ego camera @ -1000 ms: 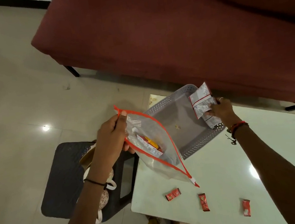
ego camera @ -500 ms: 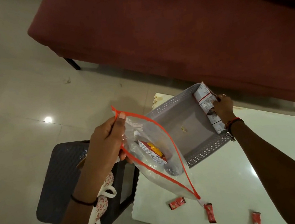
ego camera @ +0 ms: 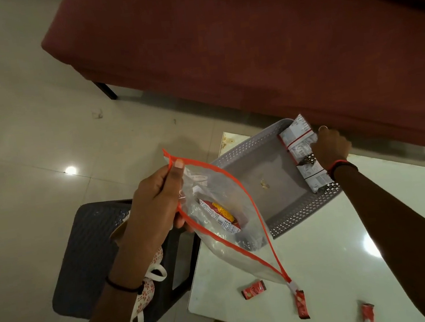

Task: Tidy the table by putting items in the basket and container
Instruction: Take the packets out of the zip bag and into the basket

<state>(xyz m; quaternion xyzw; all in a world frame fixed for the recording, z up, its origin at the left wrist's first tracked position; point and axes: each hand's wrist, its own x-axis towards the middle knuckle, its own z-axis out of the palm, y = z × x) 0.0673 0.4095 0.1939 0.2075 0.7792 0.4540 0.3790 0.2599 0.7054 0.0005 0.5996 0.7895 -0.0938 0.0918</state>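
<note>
Right hand point(ego camera: 331, 146), a second ago raised above the grey basket point(ego camera: 259, 179) with the white packets point(ego camera: 301, 151) lifted clear, now presses them down against the basket's 3 o'clock wall, lying inside. Zip bag point(ego camera: 220, 213) in left hand point(ego camera: 153, 208) now hangs lower; its zipper tail reaches the red sachet point(ego camera: 301, 305) at 6 o'clock.

A home living room: a long maroon fabric sofa point(ego camera: 272, 46) on dark legs stands on a glossy cream tiled floor point(ego camera: 13, 118), with a low glossy white surface point(ego camera: 326, 267) just before it and a dark woven plastic stool point(ego camera: 88, 245) beside that
</note>
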